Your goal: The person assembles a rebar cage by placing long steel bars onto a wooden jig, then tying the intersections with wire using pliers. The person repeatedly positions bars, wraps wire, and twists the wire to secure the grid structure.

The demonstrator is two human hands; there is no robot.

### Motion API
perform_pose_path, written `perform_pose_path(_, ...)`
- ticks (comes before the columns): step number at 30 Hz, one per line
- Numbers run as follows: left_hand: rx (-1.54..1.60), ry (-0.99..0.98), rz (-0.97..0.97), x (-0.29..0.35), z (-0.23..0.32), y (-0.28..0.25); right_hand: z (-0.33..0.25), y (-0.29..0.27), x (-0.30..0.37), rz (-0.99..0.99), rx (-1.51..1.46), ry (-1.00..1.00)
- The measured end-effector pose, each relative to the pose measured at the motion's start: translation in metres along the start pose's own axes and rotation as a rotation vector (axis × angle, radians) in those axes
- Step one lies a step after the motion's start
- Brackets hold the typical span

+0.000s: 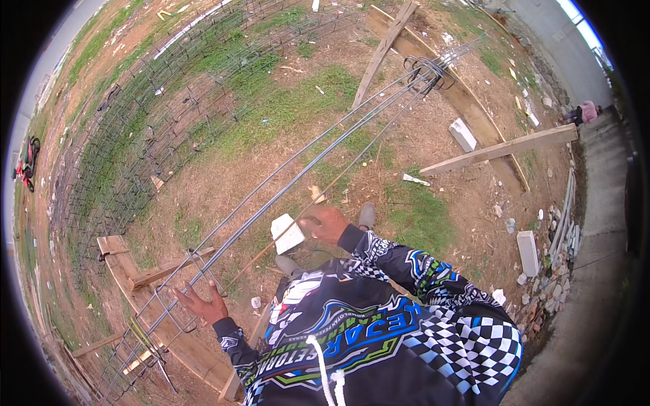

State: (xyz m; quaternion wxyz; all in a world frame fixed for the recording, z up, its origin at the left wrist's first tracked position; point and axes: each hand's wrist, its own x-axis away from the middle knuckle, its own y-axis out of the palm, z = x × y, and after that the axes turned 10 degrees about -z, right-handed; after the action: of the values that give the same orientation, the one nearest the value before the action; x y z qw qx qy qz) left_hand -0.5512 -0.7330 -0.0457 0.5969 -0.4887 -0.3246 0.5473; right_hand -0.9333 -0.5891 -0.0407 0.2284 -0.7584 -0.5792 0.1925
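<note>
Four rods (287,190) near left hand (202,304); one block (288,236) near right hand (323,224).

Dark long-sleeved top (379,355), worn by the person; printed lettering across the torso, in several lines. Large block capitals (399,321), blue, pale-edged, set on a slant. Green capitals (359,333), smaller, alongside the blue. A line of small white capitals (345,323), adjoining. Larger pale capitals (292,360), toward the picture's left, partly lost in folds. Right sleeve (423,267): blue, green and white print, too small to read.
</note>
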Motion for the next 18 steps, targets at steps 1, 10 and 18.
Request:
perform_pose_path(1, 0.012, 0.044, 0.048, 0.0, 0.023, 0.001, 0.017, -0.044, 0.001, 0.044, 0.007, 0.192)
perform_pose_path(10, 0.258, 0.237, -0.075, 0.032, 0.282, 0.07, 0.422, -0.42, -0.028, 0.688, 0.001, 0.917)
perform_pose_path(18, 0.269, 0.047, -0.389, 0.123, 0.364, 0.073, 0.468, -0.458, -0.086, 0.702, 0.203, 0.837)
